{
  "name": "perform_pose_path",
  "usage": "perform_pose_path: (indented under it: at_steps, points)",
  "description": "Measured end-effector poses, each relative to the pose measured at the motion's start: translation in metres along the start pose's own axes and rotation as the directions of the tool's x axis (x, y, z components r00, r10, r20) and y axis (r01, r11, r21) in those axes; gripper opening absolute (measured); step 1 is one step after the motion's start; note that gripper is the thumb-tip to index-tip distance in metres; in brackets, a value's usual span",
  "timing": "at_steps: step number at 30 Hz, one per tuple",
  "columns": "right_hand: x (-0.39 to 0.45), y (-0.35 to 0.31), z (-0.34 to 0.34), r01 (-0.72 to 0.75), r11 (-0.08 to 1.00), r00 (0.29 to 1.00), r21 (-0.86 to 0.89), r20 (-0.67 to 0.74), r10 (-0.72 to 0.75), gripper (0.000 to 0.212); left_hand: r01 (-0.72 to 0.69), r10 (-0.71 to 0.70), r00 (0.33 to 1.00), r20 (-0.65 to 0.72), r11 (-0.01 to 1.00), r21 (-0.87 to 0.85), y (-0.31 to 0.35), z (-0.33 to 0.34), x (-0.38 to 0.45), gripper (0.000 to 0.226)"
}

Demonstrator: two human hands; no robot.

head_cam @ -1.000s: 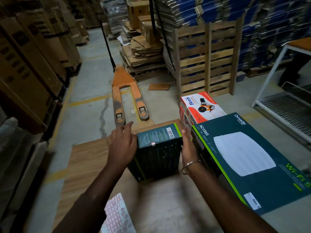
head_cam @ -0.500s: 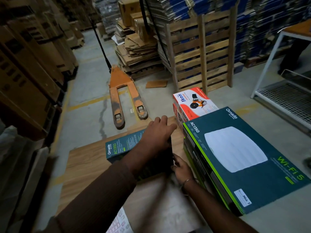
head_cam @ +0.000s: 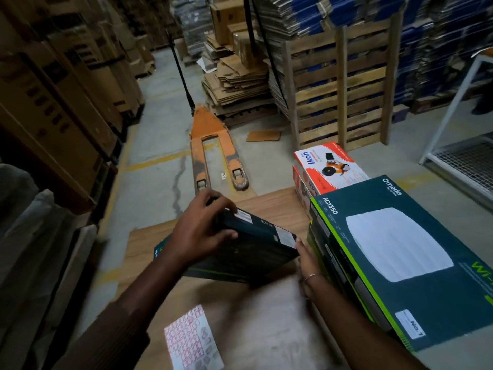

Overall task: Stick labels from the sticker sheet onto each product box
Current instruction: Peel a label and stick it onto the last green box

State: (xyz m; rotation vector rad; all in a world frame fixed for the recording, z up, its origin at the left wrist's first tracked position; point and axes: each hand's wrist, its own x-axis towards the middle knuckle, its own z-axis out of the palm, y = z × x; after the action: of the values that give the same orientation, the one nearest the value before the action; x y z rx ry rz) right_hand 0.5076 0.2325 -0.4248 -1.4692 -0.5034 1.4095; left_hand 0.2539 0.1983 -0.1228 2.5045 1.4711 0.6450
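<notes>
Head-camera view of a warehouse aisle: a person's left hand [head_cam: 198,233] grips the far end of a flat dark-green cardboard product box [head_cam: 240,249], fingers curled over its upper edge and thumb pressed along its dark face, holding it tilted above a wood-grain tabletop [head_cam: 269,204]. At the box's near right corner, the right hand [head_cam: 308,263], a thin metal bangle on its wrist, touches the carton; how far its fingers curl cannot be told. A white sticker sheet with red-bordered labels [head_cam: 192,340] lies flat on the table's near edge, below the left forearm. Just right of the held carton sits a stack of large dark-green boxes with lime trim [head_cam: 394,252], and behind it a white-and-orange carton [head_cam: 329,166]. On the concrete floor beyond rests an orange pallet jack [head_cam: 213,148], with a wooden pallet [head_cam: 338,84] standing upright nearby.
</notes>
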Motion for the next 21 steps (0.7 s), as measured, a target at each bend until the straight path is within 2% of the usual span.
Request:
perform_pose_path:
  at_steps: [1, 2, 3, 5, 9, 12, 16, 21]
  points:
    - [-0.028, -0.029, 0.011, -0.005, 1.0, 1.0, 0.025, 0.019, 0.004, 0.053, -0.005, 0.004, 1.0, -0.016, 1.0, -0.024, -0.01, -0.004, -0.01, 0.048]
    - [-0.036, -0.037, 0.016, -0.029, 0.998, 0.998, 0.051, 0.051, 0.027, 0.032, -0.006, 0.004, 0.999, -0.036, 0.999, -0.049, -0.019, -0.007, -0.019, 0.047]
    - [-0.041, -0.043, 0.022, -0.041, 0.997, 0.997, 0.059, 0.07, 0.037, 0.025, 0.0, -0.004, 0.998, -0.06, 0.998, -0.069, -0.028, -0.009, -0.029, 0.046]
    - [-0.048, -0.049, 0.032, 0.045, 0.999, 0.998, -0.015, 0.034, -0.044, 0.035, 0.03, -0.038, 0.994, -0.102, 0.996, -0.082, -0.046, -0.012, -0.046, 0.045]
    - [-0.066, -0.058, 0.045, 0.204, 0.958, 0.974, -0.203, -0.052, -0.219, 0.019, 0.113, -0.121, 0.984, -0.13, 0.992, -0.062, -0.085, -0.013, -0.073, 0.055]
    - [-0.086, -0.066, 0.047, 0.298, 0.911, 0.943, -0.285, -0.063, -0.328, 0.03, 0.155, -0.161, 0.979, -0.128, 0.986, -0.057, -0.109, -0.004, -0.089, 0.056]
    - [-0.11, -0.077, 0.043, 0.368, 0.845, 0.912, -0.389, -0.026, -0.409, 0.041, 0.24, -0.253, 0.962, -0.105, 0.963, -0.119, -0.129, 0.029, -0.102, 0.067]
    - [-0.119, -0.072, 0.036, 0.418, 0.812, 0.884, -0.408, -0.022, -0.466, 0.05, 0.364, -0.375, 0.927, -0.022, 0.912, -0.188, -0.146, 0.065, -0.109, 0.072]
